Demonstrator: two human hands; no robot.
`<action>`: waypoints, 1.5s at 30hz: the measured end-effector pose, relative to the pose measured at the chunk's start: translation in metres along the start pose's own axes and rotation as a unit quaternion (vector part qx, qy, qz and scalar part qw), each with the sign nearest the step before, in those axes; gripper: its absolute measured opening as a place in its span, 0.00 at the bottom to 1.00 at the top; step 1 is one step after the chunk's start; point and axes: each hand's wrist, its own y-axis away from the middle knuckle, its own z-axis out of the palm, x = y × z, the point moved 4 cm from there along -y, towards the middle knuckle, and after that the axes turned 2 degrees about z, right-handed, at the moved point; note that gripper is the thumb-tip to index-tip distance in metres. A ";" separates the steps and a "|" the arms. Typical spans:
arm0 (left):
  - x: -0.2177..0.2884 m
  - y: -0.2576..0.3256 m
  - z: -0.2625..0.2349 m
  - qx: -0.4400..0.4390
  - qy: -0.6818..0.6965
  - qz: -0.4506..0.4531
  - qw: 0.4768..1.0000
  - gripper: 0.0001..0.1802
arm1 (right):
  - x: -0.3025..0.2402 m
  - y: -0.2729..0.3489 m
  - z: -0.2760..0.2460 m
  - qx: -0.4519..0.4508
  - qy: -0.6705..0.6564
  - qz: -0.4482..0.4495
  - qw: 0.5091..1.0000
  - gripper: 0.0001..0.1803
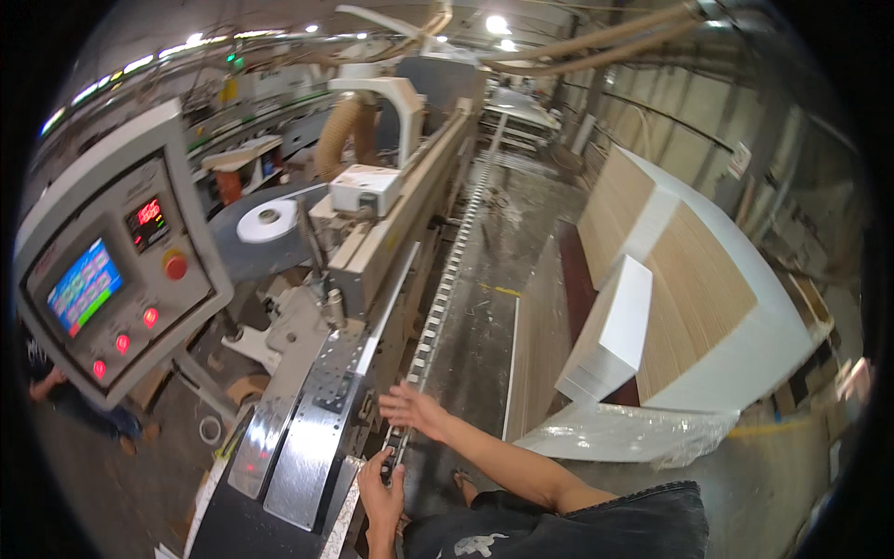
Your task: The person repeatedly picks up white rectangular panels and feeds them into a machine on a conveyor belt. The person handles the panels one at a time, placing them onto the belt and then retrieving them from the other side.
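Observation:
My right hand (pixel 415 411) reaches over the front side of a long edge-banding machine (pixel 372 252), its fingers stretched out and nothing in them. Just below it, my left hand (pixel 380 492) rests at the machine's near edge beside a chain-like roller rail (pixel 438 317); thumb and fingers are apart, and I see nothing held. Close by on the left lies a shiny metal plate (pixel 307 456) on the machine's bed. A narrow white strip (pixel 389 303) runs along the machine's side, ahead of my hands.
A control panel (pixel 116 252) with lit screen and red buttons stands at left. Behind it sits a white roll (pixel 265 222) on a dark disc. Stacked wood-grain and white panels (pixel 689 270) stand at right, with plastic wrap (pixel 633 433) below. Another person's legs (pixel 98 415) show at far left.

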 end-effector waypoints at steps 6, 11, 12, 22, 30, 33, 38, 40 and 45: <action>0.083 -0.024 0.082 -0.108 0.061 0.074 0.990 0.23 | 0.037 0.175 -0.097 0.086 0.444 -0.123 0.883 0.33; 0.188 -0.039 0.212 -0.213 0.054 0.177 0.960 0.27 | 0.064 0.291 -0.183 0.202 0.488 -0.130 0.839 0.31; 0.212 -0.039 0.241 -0.216 0.021 0.229 0.949 0.30 | 0.055 0.314 -0.186 0.216 0.466 -0.110 0.851 0.31; 0.307 -0.059 0.480 -0.181 -0.250 0.239 0.921 0.58 | 0.056 0.489 -0.287 0.360 0.334 -0.129 0.861 0.30; 0.311 -0.043 0.448 -0.194 -0.275 0.187 0.923 0.52 | 0.036 0.512 -0.370 0.370 0.300 -0.140 0.868 0.31; 0.290 -0.018 0.376 -0.200 -0.284 0.167 0.923 0.51 | 0.005 0.479 -0.353 0.259 0.066 -0.190 0.945 0.29; 0.266 0.027 0.244 -0.244 -0.254 0.170 0.920 0.51 | -0.059 0.409 -0.319 0.057 -0.213 -0.209 0.953 0.30; 0.251 0.051 0.194 -0.260 -0.262 0.143 0.918 0.53 | -0.069 0.377 -0.314 0.039 -0.262 -0.204 0.943 0.30; 0.198 0.129 0.080 -0.169 -0.204 0.054 0.963 0.61 | -0.056 0.327 -0.222 0.118 -0.214 -0.119 0.962 0.30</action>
